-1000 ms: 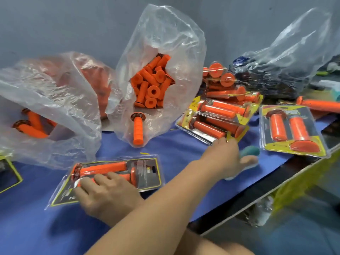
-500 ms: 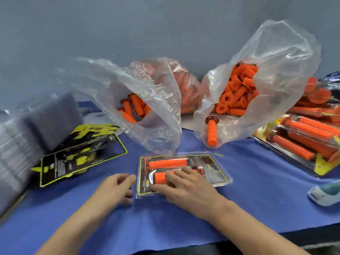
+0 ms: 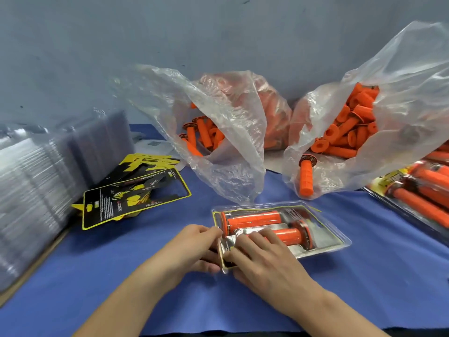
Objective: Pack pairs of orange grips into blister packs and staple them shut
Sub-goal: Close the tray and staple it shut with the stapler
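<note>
Blue cloth covered the counter (image 3: pixel 364 276) below a grey wall, and the blister pack (image 3: pixel 323 229) lay at its near middle. Its long axis ran left to right, and both orange grips (image 3: pixel 252 218) inside lay the same way, with their flanged ends turned opposite. The left hand (image 3: pixel 192 249) pinched the pack's near-left corner while the right hand (image 3: pixel 264 261) pressed fairly flat fingers on the cover over the nearer grip; closing it well probably meant keeping that downward pressure while squaring the lifted corner's edges together, so both layers lined up for stapling.
</note>
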### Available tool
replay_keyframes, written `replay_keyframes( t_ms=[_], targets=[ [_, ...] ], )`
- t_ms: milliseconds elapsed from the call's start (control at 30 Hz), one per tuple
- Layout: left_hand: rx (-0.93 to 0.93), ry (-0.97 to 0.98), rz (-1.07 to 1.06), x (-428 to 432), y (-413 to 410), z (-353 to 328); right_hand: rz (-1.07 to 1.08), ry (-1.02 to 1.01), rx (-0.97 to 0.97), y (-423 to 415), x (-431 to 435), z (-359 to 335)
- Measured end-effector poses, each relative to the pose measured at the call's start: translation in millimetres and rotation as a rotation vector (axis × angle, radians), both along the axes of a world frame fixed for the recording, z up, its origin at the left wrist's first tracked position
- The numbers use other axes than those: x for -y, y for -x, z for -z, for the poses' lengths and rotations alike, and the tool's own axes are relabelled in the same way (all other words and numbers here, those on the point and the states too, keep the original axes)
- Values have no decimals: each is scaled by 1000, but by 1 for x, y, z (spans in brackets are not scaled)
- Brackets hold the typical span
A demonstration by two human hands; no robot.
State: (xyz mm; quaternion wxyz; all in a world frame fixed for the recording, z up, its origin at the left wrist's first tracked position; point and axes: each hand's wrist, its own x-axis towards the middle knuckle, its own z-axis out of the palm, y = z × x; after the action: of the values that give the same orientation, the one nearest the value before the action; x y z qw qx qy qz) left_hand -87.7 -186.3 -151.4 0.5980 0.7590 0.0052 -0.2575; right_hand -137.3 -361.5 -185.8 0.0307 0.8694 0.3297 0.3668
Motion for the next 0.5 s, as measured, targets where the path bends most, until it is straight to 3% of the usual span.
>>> replay_keyframes(
  t_ms=[300,500],
  targets=[
    [-88,126,-64,3,-13,1,-60,-57,-134,5,6,-4],
    [-136,213,-138,14,-8,8,62,-177,16,15,-5,6]
  ],
)
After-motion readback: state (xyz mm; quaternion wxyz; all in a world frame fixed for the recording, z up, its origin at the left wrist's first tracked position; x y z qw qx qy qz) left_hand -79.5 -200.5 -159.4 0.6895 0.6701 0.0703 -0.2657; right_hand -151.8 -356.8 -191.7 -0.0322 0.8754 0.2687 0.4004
